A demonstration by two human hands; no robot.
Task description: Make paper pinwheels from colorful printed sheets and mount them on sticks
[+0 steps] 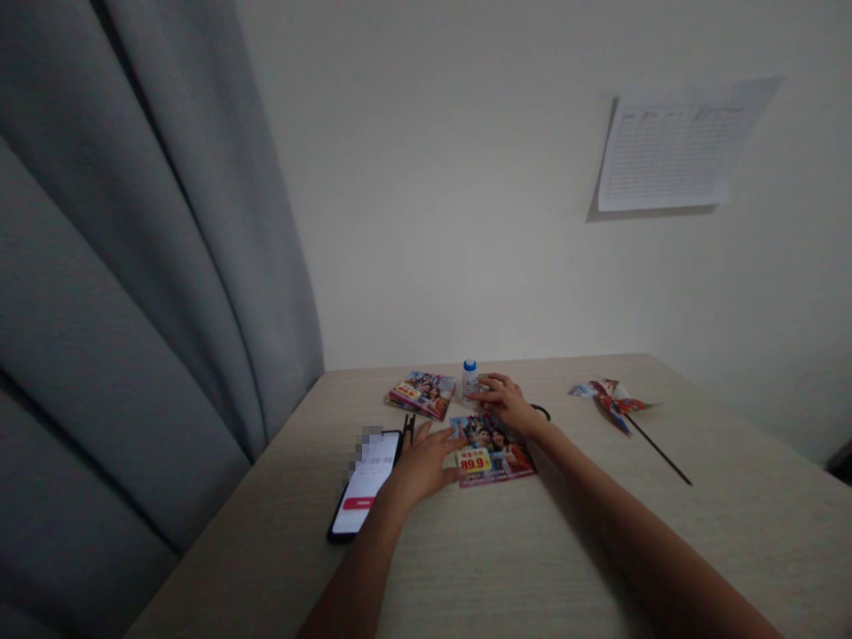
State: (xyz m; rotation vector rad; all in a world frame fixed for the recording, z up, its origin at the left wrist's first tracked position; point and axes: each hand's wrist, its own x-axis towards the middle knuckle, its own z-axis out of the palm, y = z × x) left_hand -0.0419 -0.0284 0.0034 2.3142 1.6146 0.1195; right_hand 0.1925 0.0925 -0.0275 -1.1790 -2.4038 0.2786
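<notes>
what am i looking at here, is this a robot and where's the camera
No robot here: these are a person's two bare hands, seen in one picture from a camera worn on the head, looking forward and down. The left hand rests at the left side of a printed flyer. The right hand is at its far edge, fingers beside a blue-capped bottle; whether they grip it is unclear. The table also bears a phone, a flyer stack and a pinwheel.

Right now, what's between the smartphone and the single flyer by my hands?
The head view shows your left hand between the smartphone and the flyer, overlapping the flyer's left edge. A slim, dark object is there too, beside the smartphone's top end.
</notes>
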